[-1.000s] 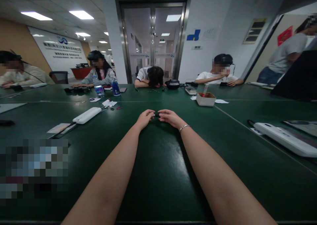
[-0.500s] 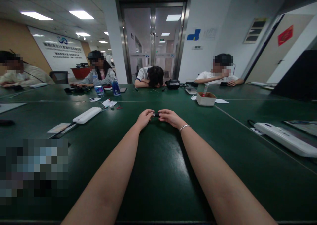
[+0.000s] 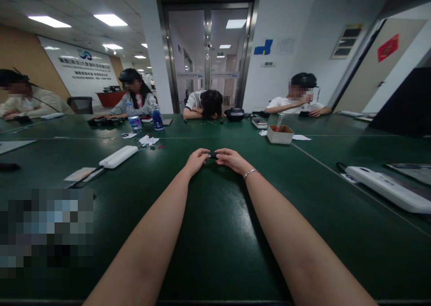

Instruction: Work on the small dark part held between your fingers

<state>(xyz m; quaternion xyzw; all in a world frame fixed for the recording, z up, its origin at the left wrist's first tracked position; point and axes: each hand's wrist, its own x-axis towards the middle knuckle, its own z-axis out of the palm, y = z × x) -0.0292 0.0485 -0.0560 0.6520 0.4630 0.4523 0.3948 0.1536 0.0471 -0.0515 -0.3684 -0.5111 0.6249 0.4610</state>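
Both my arms stretch forward over the dark green table (image 3: 215,234). My left hand (image 3: 196,161) and my right hand (image 3: 229,159) meet at the fingertips and pinch a small dark object (image 3: 213,155) between them, low over the tabletop. Most of the object is hidden by my fingers. A thin bracelet (image 3: 250,173) circles my right wrist.
A white power strip (image 3: 118,157) lies to the left, another white power strip (image 3: 387,189) to the right. A small cardboard box (image 3: 279,134), two bottles (image 3: 145,117) and paper scraps (image 3: 148,140) sit farther back. Several people sit along the far and left edges.
A person who stood at the far right one second ago has left the view. My hands have not visibly moved.
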